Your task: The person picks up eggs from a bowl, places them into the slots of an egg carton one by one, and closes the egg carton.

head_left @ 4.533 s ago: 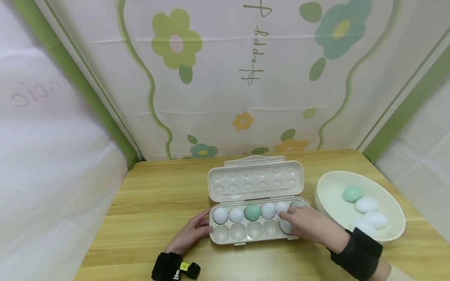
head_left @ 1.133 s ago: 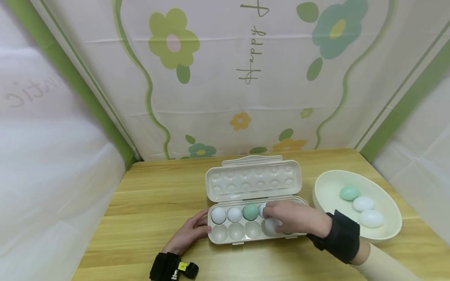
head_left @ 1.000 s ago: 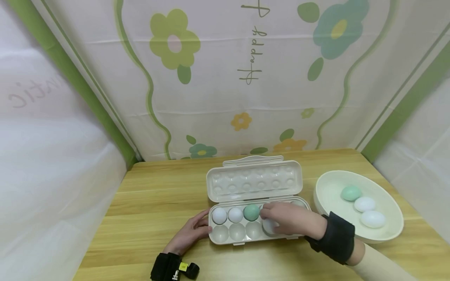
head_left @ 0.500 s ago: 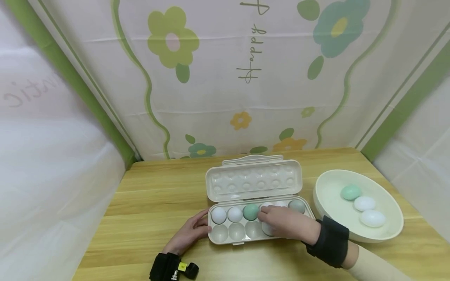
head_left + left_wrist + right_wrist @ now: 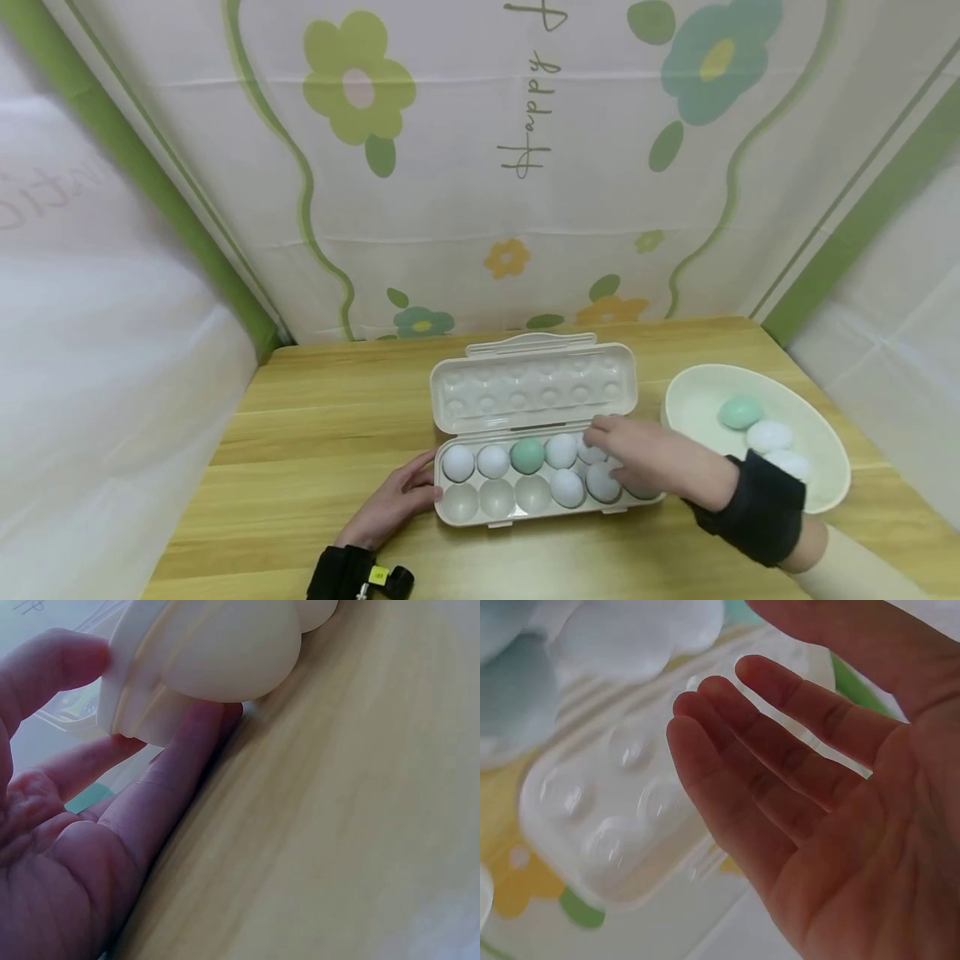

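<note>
A cream egg box (image 5: pixel 534 392) lies with its lid up in the head view. At its left end my left hand (image 5: pixel 386 507) holds it; the left wrist view shows the thumb on the rim and fingers against the base. White eggs and a green egg (image 5: pixel 527 456) fill the visible back row. In front, a white egg (image 5: pixel 567 488) and a greyish egg (image 5: pixel 603 482) sit right of three bare cups. My right hand (image 5: pixel 656 458) hovers over the box's right end, hiding part of it. Its fingers are loosely extended with nothing held, as the right wrist view (image 5: pixel 802 780) shows.
To the right stands a cream bowl (image 5: pixel 697 408) with a green egg (image 5: pixel 740 412) and white eggs (image 5: pixel 769 435) in it. The wooden table (image 5: pixel 322 417) is bounded by a flowered cloth (image 5: pixel 442 192) behind and white cloth at both sides.
A white egg has gone from the bowl since the earliest frame, and one now sits in the fourth front cup. My right hand has let go and moved right. The left hand stays put.
</note>
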Demonstrator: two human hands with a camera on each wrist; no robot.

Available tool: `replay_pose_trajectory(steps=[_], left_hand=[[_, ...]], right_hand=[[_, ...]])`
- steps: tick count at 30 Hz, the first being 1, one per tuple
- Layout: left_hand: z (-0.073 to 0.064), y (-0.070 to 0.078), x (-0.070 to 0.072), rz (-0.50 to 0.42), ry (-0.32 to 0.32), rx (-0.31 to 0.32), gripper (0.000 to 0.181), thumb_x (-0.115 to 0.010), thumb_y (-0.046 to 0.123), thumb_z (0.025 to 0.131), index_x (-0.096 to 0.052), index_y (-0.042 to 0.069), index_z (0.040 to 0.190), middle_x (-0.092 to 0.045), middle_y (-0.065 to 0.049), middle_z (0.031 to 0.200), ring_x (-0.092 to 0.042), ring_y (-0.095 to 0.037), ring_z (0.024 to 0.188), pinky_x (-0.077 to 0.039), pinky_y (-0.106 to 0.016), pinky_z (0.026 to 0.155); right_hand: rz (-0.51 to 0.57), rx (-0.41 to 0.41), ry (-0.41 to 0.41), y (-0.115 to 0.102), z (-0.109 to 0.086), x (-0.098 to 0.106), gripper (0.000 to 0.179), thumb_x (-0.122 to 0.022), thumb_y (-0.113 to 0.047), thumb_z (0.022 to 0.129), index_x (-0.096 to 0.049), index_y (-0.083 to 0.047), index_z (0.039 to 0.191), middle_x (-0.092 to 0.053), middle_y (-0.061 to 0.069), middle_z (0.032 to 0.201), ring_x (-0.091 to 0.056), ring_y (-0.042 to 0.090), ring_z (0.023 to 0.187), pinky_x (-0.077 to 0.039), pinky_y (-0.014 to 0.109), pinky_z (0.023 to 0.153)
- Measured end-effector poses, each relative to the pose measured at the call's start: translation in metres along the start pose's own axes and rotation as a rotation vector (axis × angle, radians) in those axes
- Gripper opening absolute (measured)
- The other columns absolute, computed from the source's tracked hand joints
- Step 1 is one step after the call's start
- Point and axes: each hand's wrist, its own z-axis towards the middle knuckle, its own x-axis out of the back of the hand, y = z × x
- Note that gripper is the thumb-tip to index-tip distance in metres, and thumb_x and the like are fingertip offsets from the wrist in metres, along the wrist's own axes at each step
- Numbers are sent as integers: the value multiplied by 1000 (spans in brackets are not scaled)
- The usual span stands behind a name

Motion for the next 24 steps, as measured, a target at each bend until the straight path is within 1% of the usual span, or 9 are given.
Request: replay_pose_trajectory(steps=[2,4,6,9,13,18,21,24], left_hand=[[0,0,0,-2,1,-3,64,-57,13,90,-25,9,145,-56,-25,121,-56,-25,105,-47,-29,86],[0,0,0,-3,-2,-7,63,-57,12,90,-25,10,144,-55,-25,121,-56,-25,105,-48,-30,86],[0,0,0,-6,-8,-11,62,-56,11,90,-25,9,144,-54,-26,122,-56,-25,105,-48,-30,86],[0,0,1,-5,-10,-8,62,-55,11,91,-24,9,145,-53,-27,124,-56,-24,106,-47,-29,87],[-2,0,3,-5,2,5,63,-56,12,91,-24,9,145,-51,-28,127,-56,-24,107,-46,-28,88],[-2,1,3,-1,14,14,63,-57,13,90,-24,9,145,-51,-28,127,-57,-25,107,-46,-29,88],[-1,0,2,8,13,14,63,-57,14,90,-25,9,144,-53,-27,126,-56,-25,106,-46,-30,88],[0,-1,1,9,4,8,63,-57,13,90,-25,9,144,-54,-26,124,-56,-25,106,-46,-30,88]], right_hand=[[-11,-32,19,12,-9,7,34,-74,-6,67,-57,-7,97,-54,3,89,-51,16,72,-48,32,58],[-49,-60,53,23,-17,12,35,-75,-5,65,-58,-7,95,-55,3,88,-52,16,71,-47,31,55],[-77,-87,68,33,-26,15,34,-76,-5,64,-58,-8,93,-55,3,86,-51,16,69,-46,30,53],[-122,-99,81,47,-37,16,34,-78,-5,63,-58,-8,90,-54,3,84,-51,17,69,-45,30,51],[-124,-138,36,66,-46,12,33,-78,-7,63,-58,-7,89,-54,3,82,-52,19,70,-46,31,53],[-93,-220,-39,97,-52,-2,28,-77,-5,64,-57,-7,84,-56,6,81,-54,22,70,-47,34,56],[-69,-257,-59,114,-58,-10,27,-76,-4,62,-59,-7,83,-58,9,82,-55,22,70,-47,35,57],[-67,-285,-49,128,-66,-17,28,-75,1,59,-57,-7,80,-56,8,79,-52,22,68,-45,36,55]])
